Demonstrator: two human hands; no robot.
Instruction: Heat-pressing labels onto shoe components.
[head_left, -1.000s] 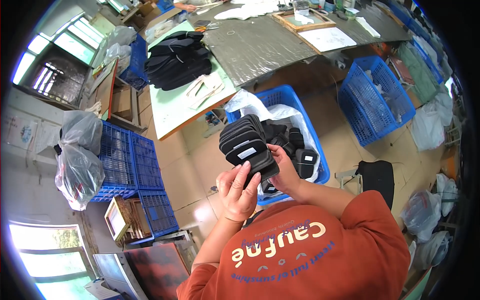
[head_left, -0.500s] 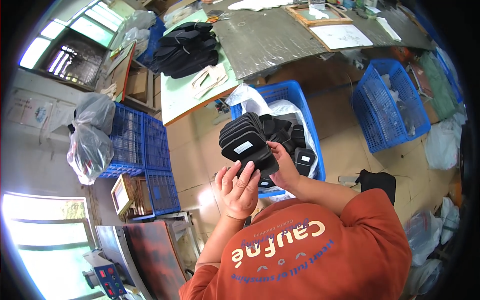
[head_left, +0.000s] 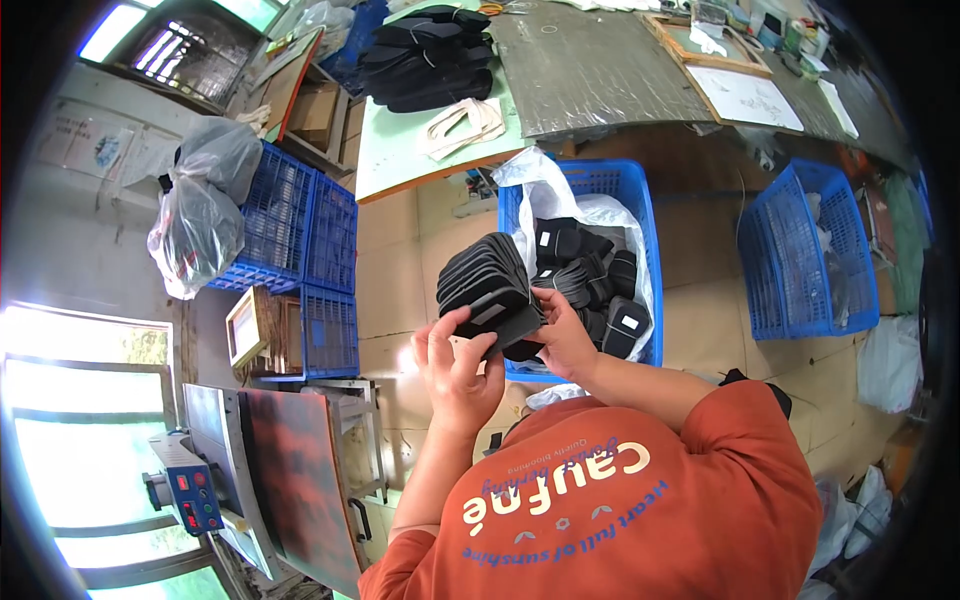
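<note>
Stacked blue crates (head_left: 300,230), bulging clear plastic bag (head_left: 200,215), empty blue basket (head_left: 805,250), grey table (head_left: 600,65)

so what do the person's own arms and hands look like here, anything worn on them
Both forearms are bare, and the left hand and right hand have no gloves. No watch, ring or wristband shows. The only clothing on the arms is an orange short-sleeved t-shirt with pale lettering across it, its short sleeves ending above the elbows.

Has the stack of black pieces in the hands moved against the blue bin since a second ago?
No. The stack of black pieces sits at the blue bin's left edge as before; only the camera shifted.
</note>
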